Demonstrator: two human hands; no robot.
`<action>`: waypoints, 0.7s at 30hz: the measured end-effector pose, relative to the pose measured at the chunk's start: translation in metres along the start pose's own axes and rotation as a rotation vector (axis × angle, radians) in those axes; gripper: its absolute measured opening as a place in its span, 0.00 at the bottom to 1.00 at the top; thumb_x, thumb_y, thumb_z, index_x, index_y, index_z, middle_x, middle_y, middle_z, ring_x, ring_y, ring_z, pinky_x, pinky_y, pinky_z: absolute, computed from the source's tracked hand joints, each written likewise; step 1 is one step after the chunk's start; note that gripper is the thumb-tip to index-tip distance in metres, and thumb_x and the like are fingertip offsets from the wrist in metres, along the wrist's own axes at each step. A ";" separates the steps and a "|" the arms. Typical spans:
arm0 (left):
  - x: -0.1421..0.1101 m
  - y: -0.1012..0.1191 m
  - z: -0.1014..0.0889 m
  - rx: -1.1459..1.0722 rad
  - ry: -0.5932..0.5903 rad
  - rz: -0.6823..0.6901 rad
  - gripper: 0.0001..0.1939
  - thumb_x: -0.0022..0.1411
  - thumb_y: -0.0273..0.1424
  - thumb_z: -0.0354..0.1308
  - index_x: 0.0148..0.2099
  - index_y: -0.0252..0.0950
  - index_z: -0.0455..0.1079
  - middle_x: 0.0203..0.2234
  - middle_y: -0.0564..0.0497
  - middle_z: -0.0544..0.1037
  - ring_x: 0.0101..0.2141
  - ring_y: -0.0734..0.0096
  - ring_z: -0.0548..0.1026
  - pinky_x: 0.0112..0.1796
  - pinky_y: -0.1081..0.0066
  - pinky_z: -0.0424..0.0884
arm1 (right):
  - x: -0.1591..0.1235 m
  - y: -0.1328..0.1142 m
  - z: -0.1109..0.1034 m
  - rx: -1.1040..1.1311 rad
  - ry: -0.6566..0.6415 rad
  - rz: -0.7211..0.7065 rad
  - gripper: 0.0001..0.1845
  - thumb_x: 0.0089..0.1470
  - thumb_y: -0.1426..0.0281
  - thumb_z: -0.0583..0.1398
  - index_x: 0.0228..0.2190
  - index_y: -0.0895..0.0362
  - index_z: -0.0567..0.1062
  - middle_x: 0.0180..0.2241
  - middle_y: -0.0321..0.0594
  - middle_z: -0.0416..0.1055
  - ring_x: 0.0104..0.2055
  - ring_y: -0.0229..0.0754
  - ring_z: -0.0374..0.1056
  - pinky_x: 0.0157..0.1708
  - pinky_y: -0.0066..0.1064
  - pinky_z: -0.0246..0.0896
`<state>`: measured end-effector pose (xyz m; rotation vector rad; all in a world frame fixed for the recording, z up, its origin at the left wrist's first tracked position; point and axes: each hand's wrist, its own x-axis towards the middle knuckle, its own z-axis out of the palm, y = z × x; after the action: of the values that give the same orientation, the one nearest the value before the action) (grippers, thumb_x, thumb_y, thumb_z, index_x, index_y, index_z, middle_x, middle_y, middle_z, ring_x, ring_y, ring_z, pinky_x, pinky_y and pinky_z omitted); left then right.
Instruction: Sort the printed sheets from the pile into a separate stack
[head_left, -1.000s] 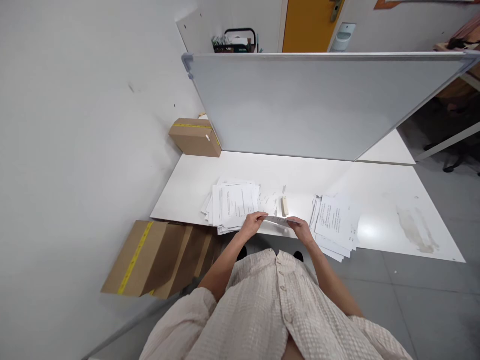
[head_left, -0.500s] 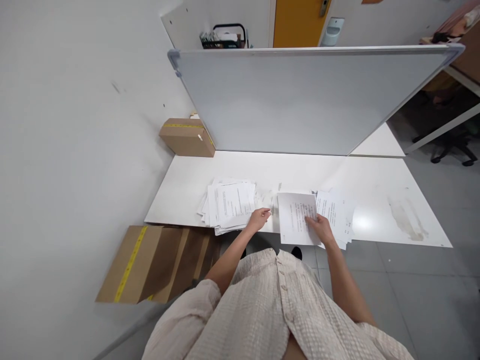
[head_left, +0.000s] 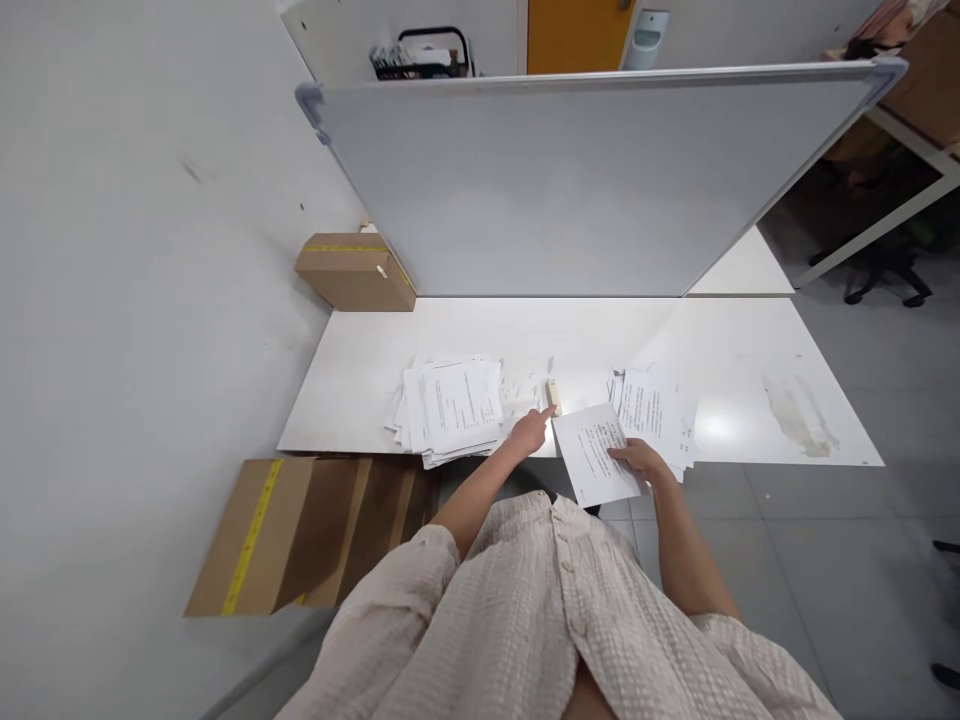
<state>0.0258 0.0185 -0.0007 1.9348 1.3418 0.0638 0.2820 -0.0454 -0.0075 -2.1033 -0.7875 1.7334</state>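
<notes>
at the far left, below the tabletop [head_left: 517,325], cardboard boxes [head_left: 296,490] stand together, a strip of yellow tape [head_left: 251,540] along the nearest. another cardboard box [head_left: 352,290] sits on the tabletop's far left corner, beside the whiteboard [head_left: 540,190] that stands along the back. next comes the left paper pile [head_left: 459,400], loosely fanned, its edges uneven. the left hand [head_left: 529,432] is just right of it, index finger stretched out to the near end of a small cream-coloured object [head_left: 552,390], perhaps a stapler, the other fingers curled; whether they grip anything, i cannot tell. then the held paper [head_left: 589,455], tilted and reaching past the tabletop's near edge, one sheet or several, i cannot say. the fingers of the right hand [head_left: 641,458] are closed on its right side, pinching it. beyond lies the right paper pile [head_left: 656,405], also spread unevenly, and farther right a greyish smear [head_left: 799,415] on the tabletop.

the handling looks partway through: paper lies in both piles, and the held paper is on neither yet. how much is left can't be judged. the sheets carry printed lines, too small to read, and no brand or label is legible, the tape's marks included.
</notes>
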 end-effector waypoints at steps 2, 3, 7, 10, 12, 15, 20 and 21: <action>0.004 -0.002 0.002 0.005 -0.008 -0.005 0.28 0.57 0.24 0.44 0.59 0.45 0.49 0.41 0.45 0.66 0.38 0.64 0.69 0.38 0.71 0.61 | 0.006 -0.001 0.006 0.009 0.009 -0.009 0.14 0.33 0.67 0.63 0.25 0.60 0.70 0.30 0.49 0.74 0.29 0.46 0.70 0.25 0.31 0.64; 0.006 -0.003 0.003 0.008 -0.013 -0.007 0.28 0.56 0.24 0.44 0.59 0.45 0.50 0.40 0.45 0.66 0.38 0.64 0.69 0.38 0.70 0.61 | 0.008 -0.002 0.009 0.007 0.014 -0.013 0.13 0.33 0.67 0.63 0.25 0.61 0.70 0.30 0.49 0.74 0.29 0.46 0.70 0.25 0.32 0.64; 0.012 -0.005 0.005 0.059 -0.049 -0.015 0.29 0.56 0.23 0.44 0.59 0.47 0.49 0.41 0.45 0.66 0.37 0.63 0.69 0.37 0.69 0.62 | 0.013 -0.003 0.013 -0.004 0.024 -0.022 0.13 0.34 0.67 0.62 0.26 0.61 0.70 0.31 0.49 0.74 0.30 0.45 0.70 0.25 0.31 0.64; 0.015 -0.007 0.007 0.094 -0.068 -0.021 0.30 0.55 0.22 0.44 0.59 0.48 0.48 0.43 0.44 0.65 0.38 0.61 0.69 0.36 0.69 0.62 | 0.012 -0.005 0.015 -0.029 0.042 -0.034 0.14 0.35 0.66 0.62 0.26 0.60 0.70 0.32 0.51 0.73 0.31 0.46 0.70 0.25 0.31 0.63; 0.016 -0.008 0.009 0.095 -0.075 -0.033 0.30 0.54 0.22 0.44 0.59 0.48 0.49 0.45 0.44 0.65 0.39 0.61 0.69 0.36 0.69 0.62 | 0.011 -0.005 0.015 -0.048 0.052 -0.043 0.14 0.35 0.65 0.62 0.27 0.61 0.71 0.33 0.52 0.73 0.31 0.46 0.70 0.24 0.30 0.63; 0.016 -0.009 0.011 0.102 -0.080 -0.055 0.31 0.53 0.21 0.45 0.59 0.48 0.49 0.46 0.45 0.64 0.41 0.61 0.68 0.36 0.70 0.62 | 0.012 -0.005 0.016 -0.053 0.052 -0.057 0.15 0.36 0.65 0.62 0.28 0.61 0.71 0.32 0.51 0.73 0.31 0.45 0.70 0.24 0.30 0.63; 0.013 -0.006 0.010 0.136 -0.070 -0.069 0.31 0.53 0.21 0.45 0.58 0.50 0.51 0.47 0.44 0.64 0.44 0.58 0.66 0.39 0.66 0.61 | 0.019 0.000 0.018 -0.059 0.092 -0.078 0.16 0.35 0.66 0.61 0.29 0.63 0.71 0.31 0.49 0.74 0.30 0.44 0.70 0.24 0.29 0.63; 0.012 -0.004 0.010 0.143 -0.068 -0.070 0.30 0.54 0.21 0.44 0.58 0.50 0.52 0.47 0.43 0.64 0.44 0.57 0.65 0.39 0.65 0.60 | 0.020 0.000 0.019 -0.056 0.099 -0.083 0.15 0.35 0.67 0.61 0.29 0.63 0.71 0.31 0.49 0.74 0.30 0.44 0.70 0.24 0.29 0.63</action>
<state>0.0321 0.0239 -0.0146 1.9873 1.4001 -0.1347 0.2662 -0.0359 -0.0284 -2.1427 -0.8904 1.5691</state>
